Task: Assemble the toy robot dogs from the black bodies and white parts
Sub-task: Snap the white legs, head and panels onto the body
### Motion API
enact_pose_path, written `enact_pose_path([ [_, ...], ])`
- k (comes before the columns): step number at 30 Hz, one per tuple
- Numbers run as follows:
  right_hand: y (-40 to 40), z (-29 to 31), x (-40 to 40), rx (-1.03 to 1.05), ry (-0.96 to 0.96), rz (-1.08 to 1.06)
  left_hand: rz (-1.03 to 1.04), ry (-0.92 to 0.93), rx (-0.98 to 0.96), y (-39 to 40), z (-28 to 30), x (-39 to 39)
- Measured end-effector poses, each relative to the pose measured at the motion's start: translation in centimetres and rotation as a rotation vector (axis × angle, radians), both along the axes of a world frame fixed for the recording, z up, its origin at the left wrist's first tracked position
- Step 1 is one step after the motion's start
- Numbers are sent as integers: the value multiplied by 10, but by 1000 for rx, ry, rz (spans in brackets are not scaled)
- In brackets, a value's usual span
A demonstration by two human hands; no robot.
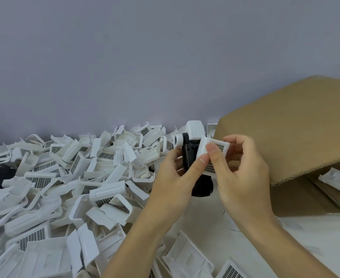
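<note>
Loose white parts (pixel 68 197) nearest; left hand (pixel 172 175) grips black body (pixel 191 157), right hand (pixel 243 167) pinches white grille panel (pixel 213 151) against it.

Both bare forearms rise from the bottom edge and converge near the middle of the view. The left hand (pixel 173 177) comes up from below left, fingers curled round the black body (pixel 189 155), its thumb laid diagonally upward against the white grille part (pixel 213 155). The right hand (pixel 243 173) comes in from the lower right with its wrist bent, its grip a pinch: the thumb presses the face of the white grille part, the curled fingers wrapping behind it. The two thumbs touch.
</note>
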State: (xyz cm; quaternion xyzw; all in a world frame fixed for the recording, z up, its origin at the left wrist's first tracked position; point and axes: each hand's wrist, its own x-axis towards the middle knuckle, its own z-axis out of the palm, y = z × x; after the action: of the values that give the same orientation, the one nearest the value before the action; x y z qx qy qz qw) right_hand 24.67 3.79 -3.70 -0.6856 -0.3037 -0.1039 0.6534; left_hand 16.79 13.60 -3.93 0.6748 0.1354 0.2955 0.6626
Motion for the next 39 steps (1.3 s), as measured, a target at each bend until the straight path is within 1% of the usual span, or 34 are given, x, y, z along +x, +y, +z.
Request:
enact_pose_path([
  [2, 0, 1, -2, -31, -38, -21, 49, -29, 14, 0, 0, 1],
  [4, 2, 2, -6, -64, -28, 46, 99, -57, 43, 1, 0, 2],
  [6, 5, 2, -10, -76, 24, 125, 119, -59, 104, 0, -2, 3],
  [8, 6, 1, -11, -83, 72, 133, 75, -34, 166, -2, -4, 3],
  [10, 5, 0, -7, -67, 117, 115, 3, -1, 188, -4, -5, 2],
  [11, 4, -1, -5, -62, 132, 109, -30, 8, 164, -4, -6, 1],
  [13, 3, -2, -2, -52, 132, 94, -65, 10, 49, -4, -5, 0],
  [15, 2, -2, -2, -25, 108, 72, -22, 8, -7, -2, -2, 0],
  [18, 2, -2, -4, -21, 66, 76, 43, 19, 37, 0, -3, 3],
  [21, 2, -3, -6, -66, 45, 130, 68, 26, 53, 1, -2, 3],
  [23, 2, -4, -6, -72, 56, 146, 66, 34, 61, 1, -1, 2],
  [28, 1, -5, -3, -56, 58, 99, 28, 37, 83, -3, 1, 2],
  [31, 1, -4, -6, -100, 4, 68, 11, 21, 44, -2, 0, 2],
  [34, 1, -4, -6, -189, -54, 53, -23, -16, -23, 0, 0, 0],
  [39, 2, -5, -11, -344, -93, 173, -16, -78, -20, -3, 4, 0],
])
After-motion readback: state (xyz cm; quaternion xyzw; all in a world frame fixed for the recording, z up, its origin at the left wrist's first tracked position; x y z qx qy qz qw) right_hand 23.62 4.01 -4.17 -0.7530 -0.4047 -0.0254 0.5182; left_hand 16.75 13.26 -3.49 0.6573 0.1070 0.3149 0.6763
